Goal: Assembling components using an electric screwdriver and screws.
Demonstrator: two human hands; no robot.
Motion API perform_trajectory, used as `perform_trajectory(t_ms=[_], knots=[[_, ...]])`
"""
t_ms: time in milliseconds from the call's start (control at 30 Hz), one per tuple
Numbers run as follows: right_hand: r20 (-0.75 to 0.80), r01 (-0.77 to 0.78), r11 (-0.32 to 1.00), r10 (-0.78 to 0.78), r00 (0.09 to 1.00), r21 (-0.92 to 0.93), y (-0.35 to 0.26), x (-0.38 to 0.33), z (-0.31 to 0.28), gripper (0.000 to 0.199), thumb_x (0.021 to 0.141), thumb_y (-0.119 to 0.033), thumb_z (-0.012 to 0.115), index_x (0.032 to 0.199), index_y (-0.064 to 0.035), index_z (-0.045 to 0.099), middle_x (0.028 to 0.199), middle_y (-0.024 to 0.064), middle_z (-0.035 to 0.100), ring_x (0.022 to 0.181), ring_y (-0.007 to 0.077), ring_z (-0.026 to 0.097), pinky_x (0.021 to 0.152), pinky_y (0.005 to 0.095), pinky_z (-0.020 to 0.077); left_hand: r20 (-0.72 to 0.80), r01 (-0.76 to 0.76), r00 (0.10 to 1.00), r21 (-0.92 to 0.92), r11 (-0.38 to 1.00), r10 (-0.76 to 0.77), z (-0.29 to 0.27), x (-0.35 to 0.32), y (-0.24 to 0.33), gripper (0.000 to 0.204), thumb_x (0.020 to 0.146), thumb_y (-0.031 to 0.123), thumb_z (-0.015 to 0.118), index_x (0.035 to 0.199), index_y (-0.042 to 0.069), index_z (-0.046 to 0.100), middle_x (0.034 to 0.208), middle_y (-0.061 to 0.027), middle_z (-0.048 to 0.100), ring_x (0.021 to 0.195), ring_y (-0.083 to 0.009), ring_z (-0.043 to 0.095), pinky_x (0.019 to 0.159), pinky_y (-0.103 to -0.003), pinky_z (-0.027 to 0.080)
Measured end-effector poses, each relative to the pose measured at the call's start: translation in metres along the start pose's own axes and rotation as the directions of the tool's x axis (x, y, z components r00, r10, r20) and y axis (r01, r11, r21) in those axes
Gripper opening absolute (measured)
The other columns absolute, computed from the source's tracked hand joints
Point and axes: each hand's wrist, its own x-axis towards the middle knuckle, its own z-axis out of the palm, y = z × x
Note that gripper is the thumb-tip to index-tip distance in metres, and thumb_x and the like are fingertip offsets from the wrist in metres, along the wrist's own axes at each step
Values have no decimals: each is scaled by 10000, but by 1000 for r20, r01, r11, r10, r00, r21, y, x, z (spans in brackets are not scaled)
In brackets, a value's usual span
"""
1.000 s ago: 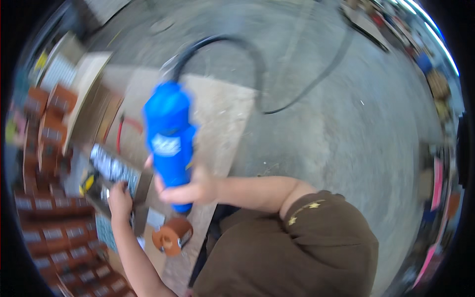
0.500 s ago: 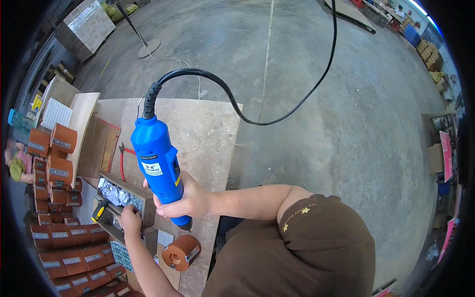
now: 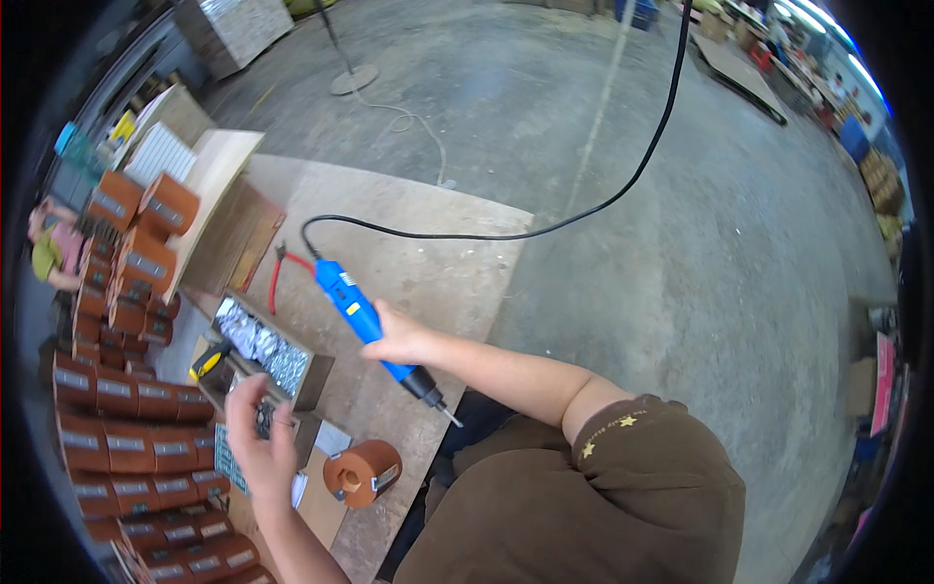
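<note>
My right hand (image 3: 397,336) is closed round a blue electric screwdriver (image 3: 352,304), which lies slanted above the table with its metal bit pointing down toward my lap. My left hand (image 3: 261,450) is raised over a wooden parts box (image 3: 321,375); its fingers are bent and the thumb stands apart from them. Whether a small piece sits at those fingertips is not clear. Inside the box lie shiny small screws (image 3: 282,362) and crumpled silvery plastic. Beside my left hand stands a reddish-brown cylinder (image 3: 362,474) with a hole in its top and a metal plate on its side.
Red-handled pliers (image 3: 275,277) lie on the wooden table (image 3: 428,214). A yellow-and-black screwdriver (image 3: 207,362) rests at the box's edge. Stacks of brown cylinders (image 3: 126,397) fill the left side. A black cable (image 3: 467,237) runs from the tool across the table.
My left hand has lifted out of the parts box. My right hand has lowered the electric screwdriver and tilted it, its bit swinging toward my body. The view has shifted.
</note>
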Motion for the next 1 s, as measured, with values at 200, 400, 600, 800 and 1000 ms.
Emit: perform_trajectory(t_ms=[200, 400, 600, 800, 1000], knots=[[-5, -173, 925, 183, 983, -338, 12, 19, 27, 678, 670, -178, 587, 1190, 60, 225, 995, 289, 527, 929, 386, 542, 801, 409, 439, 326, -86, 934, -198, 976, 148, 18, -52, 74, 203, 673, 34, 644, 869, 29, 591, 783, -107, 591, 706, -250, 579, 627, -326, 470], [-7, -130, 792, 157, 988, -596, 2, 22, 46, 859, 676, -200, 593, 1325, 11, 71, 1051, 289, 497, 997, 389, 504, 849, 401, 414, 566, 125, 817, -363, 923, 112, 68, -94, 47, 154, 772, 87, 556, 900, 4, 581, 829, -149, 601, 787, -296, 583, 696, -364, 462], [122, 14, 693, 107, 987, -721, -20, 6, 45, 807, 708, -258, 604, 1318, 15, 151, 1107, 285, 461, 1044, 383, 464, 907, 405, 366, 648, 269, 755, -449, 852, 103, 114, -109, 28, 190, 772, 144, 571, 921, 26, 581, 859, -138, 606, 785, -249, 595, 701, -336, 461], [241, 257, 865, -164, 956, -430, -1, -33, -8, 510, 720, -240, 607, 1146, -7, 452, 987, 211, 552, 881, 304, 562, 776, 353, 452, 785, 344, 581, -477, 809, 217, 166, -131, 17, 193, 706, 165, 595, 848, 40, 631, 779, -123, 628, 751, -244, 608, 658, -333, 457], [515, 151, 698, 347, 784, -700, -21, -141, -83, 199, 712, -238, 630, 740, -45, 592, 643, 70, 604, 579, 169, 568, 535, 298, 456, 815, 283, 551, -384, 879, 179, 156, -130, 24, 200, 677, 183, 587, 808, 43, 645, 777, -150, 623, 731, -288, 597, 637, -367, 446]])
